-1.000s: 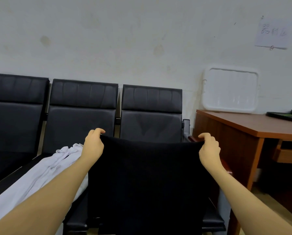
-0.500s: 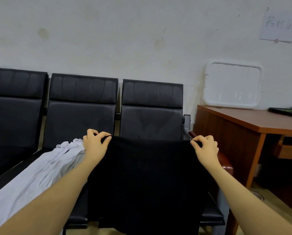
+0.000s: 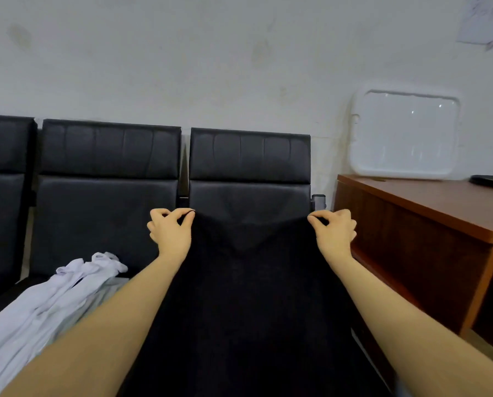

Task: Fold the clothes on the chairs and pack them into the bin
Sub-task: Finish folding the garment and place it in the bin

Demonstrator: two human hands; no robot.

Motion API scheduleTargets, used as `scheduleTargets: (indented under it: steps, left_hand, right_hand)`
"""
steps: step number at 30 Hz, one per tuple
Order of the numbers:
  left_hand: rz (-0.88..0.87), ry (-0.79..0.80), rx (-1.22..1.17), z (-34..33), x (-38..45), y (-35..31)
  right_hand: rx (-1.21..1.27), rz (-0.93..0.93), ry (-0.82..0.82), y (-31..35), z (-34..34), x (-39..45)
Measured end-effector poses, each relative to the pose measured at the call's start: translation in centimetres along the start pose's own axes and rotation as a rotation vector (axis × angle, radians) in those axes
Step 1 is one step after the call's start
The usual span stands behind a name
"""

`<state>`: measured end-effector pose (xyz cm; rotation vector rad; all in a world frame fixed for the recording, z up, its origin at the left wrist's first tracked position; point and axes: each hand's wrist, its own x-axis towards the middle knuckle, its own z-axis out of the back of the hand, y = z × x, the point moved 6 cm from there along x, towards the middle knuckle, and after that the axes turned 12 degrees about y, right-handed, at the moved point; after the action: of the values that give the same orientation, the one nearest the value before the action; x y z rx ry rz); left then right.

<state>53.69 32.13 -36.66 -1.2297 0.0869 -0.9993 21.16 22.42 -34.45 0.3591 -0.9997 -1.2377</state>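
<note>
Both forearms reach forward from the bottom edge. Black garment (image 3: 248,310) hangs spread between the hands, covering the seat of the rightmost chair (image 3: 249,167) and running down out of view at the bottom. Left hand (image 3: 170,232) grip: thumb and forefinger pinch the garment's top left corner, other fingers curled. Right hand (image 3: 335,233) grip: same pinch on the top right corner. Top edge sags slightly in the middle between the two pinches, in front of the chair's backrest. White garment (image 3: 53,293) lies bunched lengthwise on the seat of the middle chair (image 3: 107,173), just left of the left forearm, apart from the black one. A third chair (image 3: 1,173) shows at the far left. Wooden bench (image 3: 428,207) stands right of the chairs. On it a white bin lid (image 3: 405,136) leans upright against the wall (image 3: 211,53). Dark flat item at the bench's far right edge, too cropped to identify.
</note>
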Motion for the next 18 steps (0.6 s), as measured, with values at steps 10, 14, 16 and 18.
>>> scheduleTargets:
  steps: [10,14,16,18]
  left_hand:
    - [-0.179,-0.213,-0.055,1.3,2.6,-4.6]
    - [-0.127,-0.197,-0.002,2.1,-1.1,-1.8]
    - [-0.096,-0.166,0.037,2.3,-3.1,-0.2]
    - [-0.055,-0.151,0.049,2.7,-5.3,1.5]
  right_hand:
    - [0.127,0.213,-0.147,3.6,2.3,2.4]
    - [0.149,0.195,-0.079,1.9,2.5,-1.0]
    - [0.152,0.165,-0.046,0.7,2.5,-3.1]
    - [0.157,0.135,-0.015,-0.5,2.5,-5.3]
